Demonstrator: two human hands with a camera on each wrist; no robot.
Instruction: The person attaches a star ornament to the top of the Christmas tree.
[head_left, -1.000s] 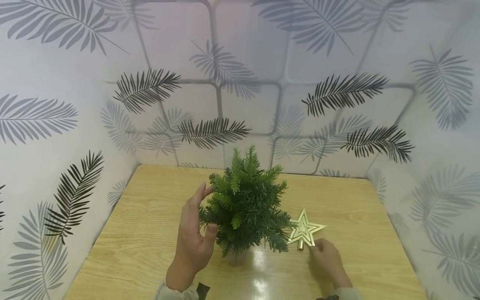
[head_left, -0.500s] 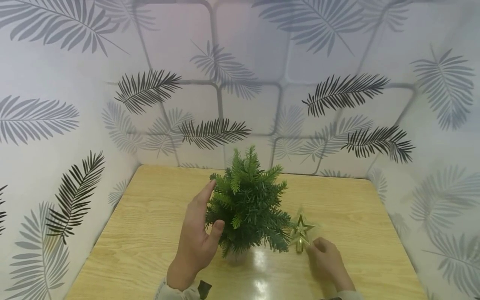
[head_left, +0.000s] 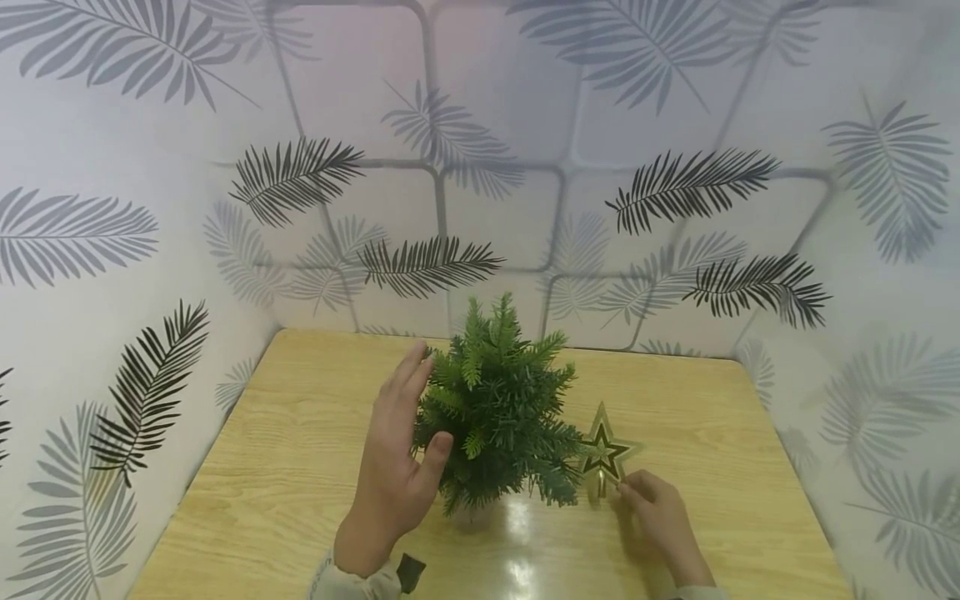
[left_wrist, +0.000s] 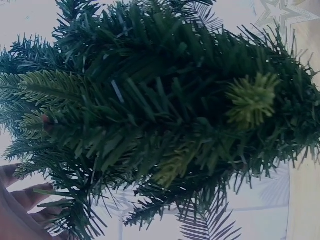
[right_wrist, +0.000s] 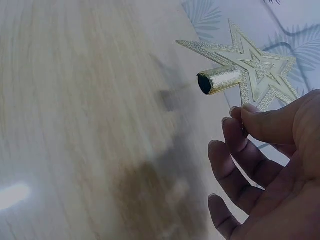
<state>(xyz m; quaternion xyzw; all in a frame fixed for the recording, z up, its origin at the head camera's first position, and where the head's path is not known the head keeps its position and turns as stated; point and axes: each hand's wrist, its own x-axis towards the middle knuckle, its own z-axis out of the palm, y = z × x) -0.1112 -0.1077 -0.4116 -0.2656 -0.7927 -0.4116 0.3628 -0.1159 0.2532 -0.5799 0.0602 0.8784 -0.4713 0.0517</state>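
Note:
A small artificial Christmas tree (head_left: 495, 408) stands upright on the table, its base mostly hidden under the branches. Along the tree's left side is my left hand (head_left: 393, 467), fingers extended upward and thumb apart, touching or very near the needles. In the left wrist view, fingers (left_wrist: 30, 200) of that hand show among the branch tips. My right hand (head_left: 663, 517) pinches one point of a gold star tree topper (head_left: 602, 454) between thumb and fingers, right of the tree. The topper's hollow round socket (right_wrist: 220, 81) faces away from the hand in the right wrist view.
The light wooden table (head_left: 300, 400) meets a wall (head_left: 495, 108) with leaf patterns at the back and on both sides. A small dark piece (head_left: 410, 573) lies by the left sleeve (head_left: 356, 583). Glare marks the tabletop in front of the tree.
My left hand has shifted slightly right, its fingers now straighter along the tree. The star has turned and tilted in my right hand, staying right of the tree. The tree stays put.

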